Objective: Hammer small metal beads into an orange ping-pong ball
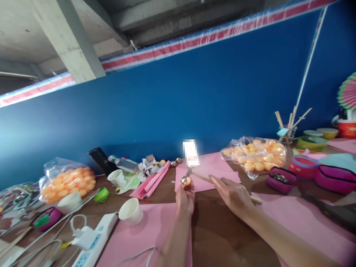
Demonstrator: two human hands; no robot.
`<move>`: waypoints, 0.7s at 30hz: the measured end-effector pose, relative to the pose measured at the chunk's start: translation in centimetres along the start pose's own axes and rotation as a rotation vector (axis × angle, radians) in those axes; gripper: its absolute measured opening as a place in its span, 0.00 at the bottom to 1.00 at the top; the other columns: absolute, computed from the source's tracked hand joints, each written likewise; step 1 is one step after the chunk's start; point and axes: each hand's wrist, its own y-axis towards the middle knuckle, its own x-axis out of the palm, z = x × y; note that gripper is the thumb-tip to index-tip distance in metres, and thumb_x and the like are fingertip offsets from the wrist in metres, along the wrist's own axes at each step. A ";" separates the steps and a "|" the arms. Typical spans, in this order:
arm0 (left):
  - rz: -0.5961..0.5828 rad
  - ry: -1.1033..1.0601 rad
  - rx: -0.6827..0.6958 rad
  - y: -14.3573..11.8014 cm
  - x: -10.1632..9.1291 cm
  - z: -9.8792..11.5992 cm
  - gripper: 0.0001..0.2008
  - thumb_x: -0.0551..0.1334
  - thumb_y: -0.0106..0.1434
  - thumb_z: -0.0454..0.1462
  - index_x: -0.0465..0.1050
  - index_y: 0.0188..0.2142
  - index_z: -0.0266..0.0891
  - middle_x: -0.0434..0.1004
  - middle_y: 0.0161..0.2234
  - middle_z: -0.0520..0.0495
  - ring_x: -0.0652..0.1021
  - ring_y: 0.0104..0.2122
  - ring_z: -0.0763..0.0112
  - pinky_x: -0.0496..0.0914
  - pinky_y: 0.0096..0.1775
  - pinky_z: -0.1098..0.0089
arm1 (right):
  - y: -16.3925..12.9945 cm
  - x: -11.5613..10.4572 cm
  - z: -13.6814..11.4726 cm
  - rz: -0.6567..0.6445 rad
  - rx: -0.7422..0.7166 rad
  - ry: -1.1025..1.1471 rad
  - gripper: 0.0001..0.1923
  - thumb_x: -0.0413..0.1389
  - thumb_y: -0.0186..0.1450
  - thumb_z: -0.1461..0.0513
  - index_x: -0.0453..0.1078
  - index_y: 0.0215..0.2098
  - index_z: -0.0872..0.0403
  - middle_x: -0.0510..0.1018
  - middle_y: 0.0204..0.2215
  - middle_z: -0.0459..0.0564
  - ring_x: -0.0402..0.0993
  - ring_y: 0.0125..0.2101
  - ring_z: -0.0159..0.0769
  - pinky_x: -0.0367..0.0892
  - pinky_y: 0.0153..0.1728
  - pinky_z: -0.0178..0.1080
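My left hand (185, 199) pinches a small round orange ball (185, 181) between its fingertips, held up above the brown table (219, 230). My right hand (233, 194) grips a pale wooden stick (200, 177) whose far end carries a small metal piece touching the ball. A pink paper sheet (207, 168) lies just behind both hands. Another pink sheet (144, 237) lies under my left forearm.
Two clear bags of orange balls lie at the left (68, 181) and back right (256, 154). White paper cups (130, 211), a power strip (94, 243) with cables, pink pouches (280, 180), colourful bowls (311, 142) and a jar of sticks (287, 129) surround the hands. A blue wall (178, 96) bounds the table.
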 end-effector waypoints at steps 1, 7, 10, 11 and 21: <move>-0.004 0.005 0.004 0.0 0.0 0.0 0.06 0.54 0.59 0.33 0.69 0.30 0.33 0.73 0.31 0.44 0.76 0.31 0.75 0.72 0.35 0.75 | 0.0 0.0 0.0 0.001 0.002 0.003 0.17 0.42 0.65 0.60 0.60 0.52 0.47 0.74 0.28 0.48 0.71 0.26 0.30 0.54 0.20 0.29; -0.074 0.028 0.074 0.2 -0.3 -0.1 0.05 0.56 0.58 0.33 0.70 0.33 0.35 0.73 0.33 0.45 0.75 0.31 0.76 0.71 0.37 0.73 | 0.0 0.2 -0.1 -0.020 -0.003 -0.009 0.17 0.42 0.65 0.60 0.59 0.52 0.46 0.74 0.28 0.46 0.71 0.26 0.30 0.54 0.20 0.29; -0.100 0.036 0.106 0.3 -0.5 -0.1 0.07 0.57 0.57 0.32 0.70 0.36 0.36 0.73 0.36 0.45 0.75 0.31 0.77 0.71 0.37 0.74 | 0.0 0.3 -0.2 -0.013 0.012 -0.001 0.17 0.42 0.66 0.60 0.59 0.52 0.47 0.74 0.28 0.47 0.71 0.27 0.30 0.55 0.20 0.29; -0.099 0.043 0.100 0.3 -0.5 -0.1 0.07 0.57 0.57 0.32 0.70 0.37 0.36 0.73 0.36 0.45 0.75 0.31 0.77 0.71 0.37 0.74 | 0.0 0.4 -0.2 -0.020 0.009 -0.003 0.17 0.42 0.66 0.60 0.59 0.53 0.46 0.74 0.28 0.47 0.71 0.26 0.30 0.55 0.20 0.29; -0.076 0.034 0.090 0.1 -0.2 0.0 0.07 0.57 0.57 0.30 0.70 0.36 0.35 0.73 0.36 0.44 0.76 0.32 0.76 0.71 0.40 0.73 | -0.1 0.5 -0.1 -0.027 0.030 -0.001 0.17 0.42 0.66 0.60 0.58 0.53 0.45 0.74 0.27 0.46 0.71 0.27 0.30 0.54 0.20 0.29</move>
